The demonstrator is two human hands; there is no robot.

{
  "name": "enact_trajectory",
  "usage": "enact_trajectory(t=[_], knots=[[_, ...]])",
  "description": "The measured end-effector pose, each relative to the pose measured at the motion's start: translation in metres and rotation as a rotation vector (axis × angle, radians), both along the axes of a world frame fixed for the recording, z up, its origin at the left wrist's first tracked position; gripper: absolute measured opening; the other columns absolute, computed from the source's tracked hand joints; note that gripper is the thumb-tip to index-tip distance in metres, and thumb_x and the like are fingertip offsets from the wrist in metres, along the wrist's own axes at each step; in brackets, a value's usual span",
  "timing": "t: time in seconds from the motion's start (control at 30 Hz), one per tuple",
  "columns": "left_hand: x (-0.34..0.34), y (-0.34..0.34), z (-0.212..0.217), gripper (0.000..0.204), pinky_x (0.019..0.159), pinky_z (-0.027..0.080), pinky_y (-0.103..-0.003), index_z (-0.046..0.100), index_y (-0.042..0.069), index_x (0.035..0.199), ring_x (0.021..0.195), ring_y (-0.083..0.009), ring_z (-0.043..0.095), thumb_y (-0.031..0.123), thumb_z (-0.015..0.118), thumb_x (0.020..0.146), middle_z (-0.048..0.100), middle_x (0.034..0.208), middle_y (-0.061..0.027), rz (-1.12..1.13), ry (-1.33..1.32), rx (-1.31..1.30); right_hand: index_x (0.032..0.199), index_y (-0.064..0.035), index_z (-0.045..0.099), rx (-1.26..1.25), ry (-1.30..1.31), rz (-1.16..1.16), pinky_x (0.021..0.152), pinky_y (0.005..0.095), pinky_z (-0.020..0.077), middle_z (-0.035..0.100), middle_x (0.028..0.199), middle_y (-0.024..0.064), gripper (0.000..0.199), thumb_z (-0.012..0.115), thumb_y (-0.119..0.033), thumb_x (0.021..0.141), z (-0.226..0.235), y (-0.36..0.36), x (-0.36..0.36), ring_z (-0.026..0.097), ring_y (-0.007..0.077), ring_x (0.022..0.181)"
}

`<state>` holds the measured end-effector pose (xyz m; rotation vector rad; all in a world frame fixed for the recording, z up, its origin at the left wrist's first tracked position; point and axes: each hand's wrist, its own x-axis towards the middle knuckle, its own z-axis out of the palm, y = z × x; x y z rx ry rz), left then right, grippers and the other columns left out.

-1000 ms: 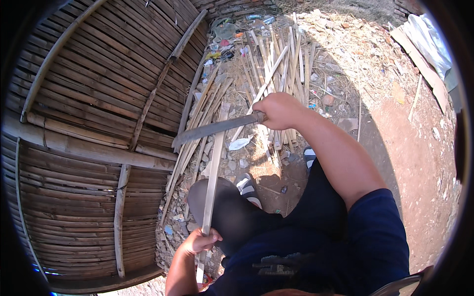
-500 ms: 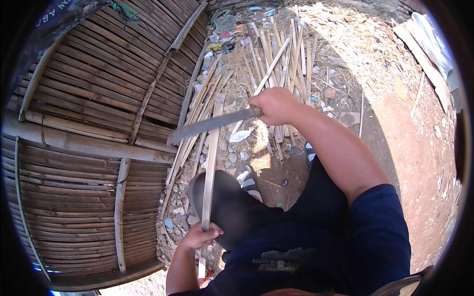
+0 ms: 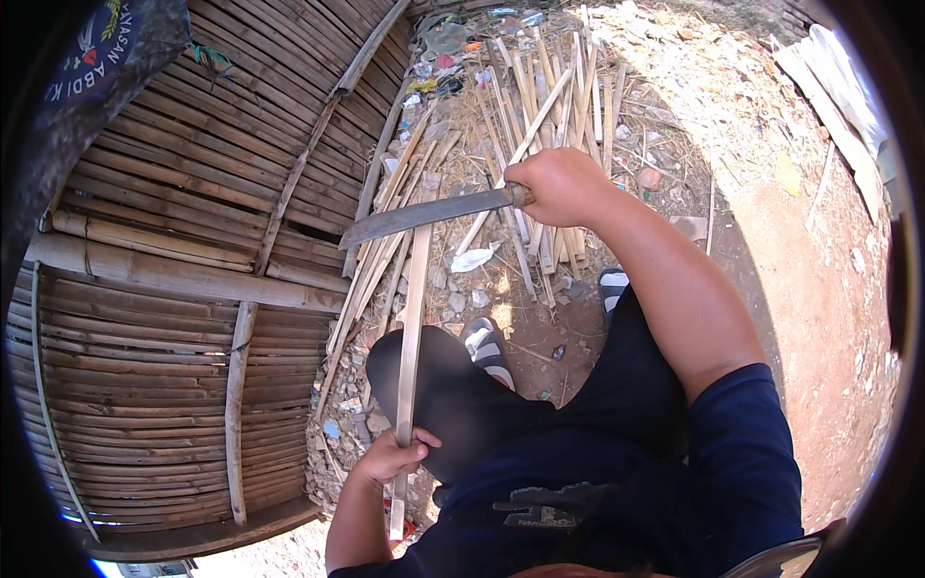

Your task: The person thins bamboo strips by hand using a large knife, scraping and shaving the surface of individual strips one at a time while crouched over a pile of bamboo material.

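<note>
The ground is bare reddish dirt (image 3: 819, 289), sunlit and strewn with litter and chips. A pile of split bamboo strips (image 3: 540, 106) lies ahead, beside a slatted bamboo platform (image 3: 164, 289) on the left. The left hand (image 3: 390, 458) is clenched around a long bamboo slat (image 3: 414, 308) that stands upright beside the knee. The right hand (image 3: 564, 188) grips the handle of a machete (image 3: 424, 217), its blade touching the slat's top end.

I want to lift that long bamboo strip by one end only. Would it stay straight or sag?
The bamboo strip looks thin and long, so it would probably flex a little. It is likely light: the left hand alone holds it near one end. Its split edges may be splintery.
</note>
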<state>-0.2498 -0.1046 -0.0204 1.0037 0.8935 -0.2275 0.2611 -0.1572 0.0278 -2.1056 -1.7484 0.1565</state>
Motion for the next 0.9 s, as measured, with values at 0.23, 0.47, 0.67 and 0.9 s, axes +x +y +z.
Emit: enact_trajectory(t=[0.23, 0.47, 0.67, 0.9], knots=[[0.014, 0.008, 0.030, 0.050, 0.052, 0.027, -0.025, 0.067, -0.006, 0.126, 0.053, -0.0052, 0.037, 0.028, 0.084, 0.094, 0.046, 0.066, 0.0080, 0.029, 0.033, 0.151, 0.120, -0.0091, 0.076, 0.057, 0.312, 0.110, 0.089, 0.0487, 0.0579, 0.076, 0.099, 0.0193, 0.042, 0.082, -0.031, 0.084, -0.010, -0.002, 0.002, 0.074, 0.0390, 0.099], [0.059, 0.038, 0.070, 0.050, 0.054, 0.034, -0.023, 0.070, 0.000, 0.128, 0.057, -0.0033, 0.044, 0.034, 0.083, 0.095, 0.052, 0.070, 0.0090, -0.134, 0.059, 0.272, 0.104, -0.0072, 0.074, 0.061, 1.077, 0.396, 0.084, 0.0403, 0.0550, 0.067, 0.138, 0.0129, 0.030, 0.087, -0.029, 0.088, -0.016, 0.024, -0.053, 0.064, 0.0199, 0.117], [0.107, 0.047, 0.078, 0.060, 0.057, 0.037, -0.023, 0.064, 0.001, 0.138, 0.061, -0.0041, 0.044, 0.042, 0.080, 0.097, 0.050, 0.073, 0.0096, -0.303, 0.051, 0.363, 0.110, -0.0097, 0.072, 0.241, 1.537, 0.466, 0.066, 0.0282, 0.0510, 0.064, 0.141, 0.0186, 0.022, 0.082, -0.023, 0.094, 0.005, 0.013, -0.060, 0.058, 0.0072, 0.068], [0.117, 0.054, 0.082, 0.130, 0.122, 0.035, -0.047, 0.017, -0.002, 0.168, 0.153, -0.0372, 0.037, 0.095, 0.043, 0.086, 0.036, 0.165, -0.0254, -0.057, -0.231, 0.664, 0.119, -0.0033, 0.069, 0.576, 1.632, 0.368, 0.071, 0.0283, 0.0526, 0.074, 0.118, 0.0093, 0.032, 0.076, -0.028, 0.099, 0.012, 0.002, -0.022, 0.058, 0.0081, 0.073]])
